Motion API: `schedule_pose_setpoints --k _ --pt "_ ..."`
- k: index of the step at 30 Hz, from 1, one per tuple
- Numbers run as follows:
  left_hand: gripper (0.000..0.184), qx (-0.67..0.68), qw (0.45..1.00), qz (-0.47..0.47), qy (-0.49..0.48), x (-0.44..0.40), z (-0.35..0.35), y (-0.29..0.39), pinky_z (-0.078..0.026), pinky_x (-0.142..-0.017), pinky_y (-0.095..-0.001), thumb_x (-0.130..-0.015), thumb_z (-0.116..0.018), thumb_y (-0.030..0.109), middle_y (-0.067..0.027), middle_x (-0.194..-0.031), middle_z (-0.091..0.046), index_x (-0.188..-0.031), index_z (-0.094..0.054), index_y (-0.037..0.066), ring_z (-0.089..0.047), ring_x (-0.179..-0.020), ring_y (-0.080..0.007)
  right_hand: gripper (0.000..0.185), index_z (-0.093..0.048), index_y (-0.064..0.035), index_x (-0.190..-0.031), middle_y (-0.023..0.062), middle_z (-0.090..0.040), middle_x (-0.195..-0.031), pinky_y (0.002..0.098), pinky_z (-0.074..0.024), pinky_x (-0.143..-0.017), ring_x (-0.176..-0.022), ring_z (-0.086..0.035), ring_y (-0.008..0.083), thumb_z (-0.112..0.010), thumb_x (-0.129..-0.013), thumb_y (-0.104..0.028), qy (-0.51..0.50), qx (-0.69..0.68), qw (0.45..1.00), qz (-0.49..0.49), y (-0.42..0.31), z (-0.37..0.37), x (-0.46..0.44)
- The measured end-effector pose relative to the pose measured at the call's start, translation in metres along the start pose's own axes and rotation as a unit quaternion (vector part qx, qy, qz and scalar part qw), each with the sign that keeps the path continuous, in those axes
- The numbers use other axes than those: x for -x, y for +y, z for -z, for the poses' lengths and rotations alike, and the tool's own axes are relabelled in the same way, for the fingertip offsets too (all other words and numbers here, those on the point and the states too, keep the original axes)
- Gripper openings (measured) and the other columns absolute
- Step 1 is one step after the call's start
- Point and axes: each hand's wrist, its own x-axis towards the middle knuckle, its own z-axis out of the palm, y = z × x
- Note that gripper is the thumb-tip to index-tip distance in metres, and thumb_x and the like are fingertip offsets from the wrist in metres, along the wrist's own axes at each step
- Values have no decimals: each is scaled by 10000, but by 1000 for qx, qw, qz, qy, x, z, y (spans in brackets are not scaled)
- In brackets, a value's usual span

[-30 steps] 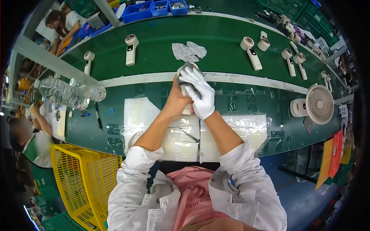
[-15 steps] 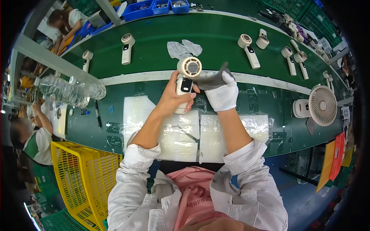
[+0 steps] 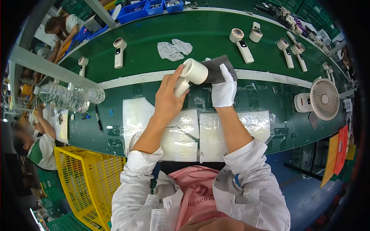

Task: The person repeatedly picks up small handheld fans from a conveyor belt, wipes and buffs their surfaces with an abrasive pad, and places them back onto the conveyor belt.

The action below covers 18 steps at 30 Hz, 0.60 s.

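My bare left hand (image 3: 168,94) is wrapped round the handle of a cream handheld fan (image 3: 195,72), whose round head is turned sideways with the ribbed grille facing left. In my right hand (image 3: 224,89), which wears a white glove, a dark grey cloth (image 3: 218,69) is pinched between thumb and fingers. The cloth's left edge meets the back of the fan head; whether it presses there I cannot tell. Beneath my forearms, white padded sheets (image 3: 235,129) lie under clear plastic on the green worktable.
Several handheld fans (image 3: 243,50) lie on the green belt (image 3: 146,42) beyond a white rail, near a crumpled grey cloth (image 3: 173,50). Water bottles (image 3: 63,94) and a black marker (image 3: 98,118) are left. A larger fan (image 3: 323,99) stands right. A yellow crate (image 3: 86,169) sits lower left.
The handheld fan has turned from facing up toward me to lying sideways. My right hand has turned, and the dark cloth is now spread flatter beside the fan head. The view shifted slightly.
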Motion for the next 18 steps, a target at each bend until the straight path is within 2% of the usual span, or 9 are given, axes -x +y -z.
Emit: schedule_pose_setpoints --k 5,9,10,12,13,15,16,17,18 --pt "871 56 998 24 -23 1 -5 -3 -550 -841 -360 -716 -842 -55 -132 -1078 -640 -1498 -513 138 -644 -943 -241 369 -615 36 -1260 137 -694 -1198 351 -548 -924 -1063 -683 220 -600 -1017 -240 56 78 994 46 3 -4 1" --pt "909 38 995 57 -70 3 -3 -5 -536 -813 -350 -709 -846 -47 -139 -1110 -654 -1522 -492 152 -639 -929 -236 374 -682 61 -1217 74 -719 -1095 283 -501 -857 -944 -632 104 -635 -1022 -254 14 280 957 74 -4 -21 18" --pt "906 39 995 61 -64 6 -4 -6 -535 -813 -349 -708 -843 -49 -142 -1104 -658 -1520 -495 153 -637 -918 -240 329 -685 -1 -1260 82 -727 -1163 307 -513 -923 -1029 -671 159 -657 -999 -198 -61 371 921 106 -2 -23 23" --pt "900 42 996 60 -52 5 -5 -7 -533 -813 -347 -707 -837 -52 -148 -1093 -667 -1516 -502 156 -634 -895 -248 325 -691 -48 -1271 104 -708 -1260 354 -509 -1013 -1150 -674 261 -680 -959 -135 -138 509 784 327 9 -20 19" --pt "877 35 994 87 -59 5 -3 -5 -530 -844 -367 -713 -820 -57 -176 -1117 -664 -1509 -504 134 -647 -931 -291 377 -696 -62 -1265 131 -669 -1327 423 -456 -1117 -1261 -610 344 -708 -889 -84 -157 536 761 330 6 -20 21" --pt "834 21 987 140 -69 3 2 -2 -526 -905 -407 -725 -786 -65 -233 -1165 -657 -1495 -508 92 -673 -1004 -378 401 -700 -72 -1261 129 -671 -1323 446 -432 -1142 -1267 -605 343 -715 -860 -71 -210 579 697 368 3 -27 22" --pt "829 38 988 139 -54 2 2 -3 -526 -906 -405 -726 -775 -66 -231 -1155 -662 -1495 -508 88 -676 -998 -376 414 -701 -78 -1259 128 -672 -1322 458 -420 -1154 -1270 -603 343 -719 -846 -65 -237 597 662 386 3 -31 23" --pt "825 55 988 139 -38 3 0 -8 -527 -907 -402 -727 -764 -68 -228 -1146 -666 -1496 -508 84 -679 -992 -373 424 -709 -87 -1234 127 -668 -1328 478 -393 -1176 -1286 -590 350 -728 -812 -56 -260 587 665 382 6 -35 26" --pt "820 71 987 139 -23 5 -4 -15 -527 -909 -400 -728 -753 -69 -226 -1136 -671 -1496 -507 80 -682 -986 -371 392 -711 -79 -1207 125 -667 -1327 474 -413 -1159 -1274 -600 342 -739 -816 -73 -292 594 647 378 6 -35 29"
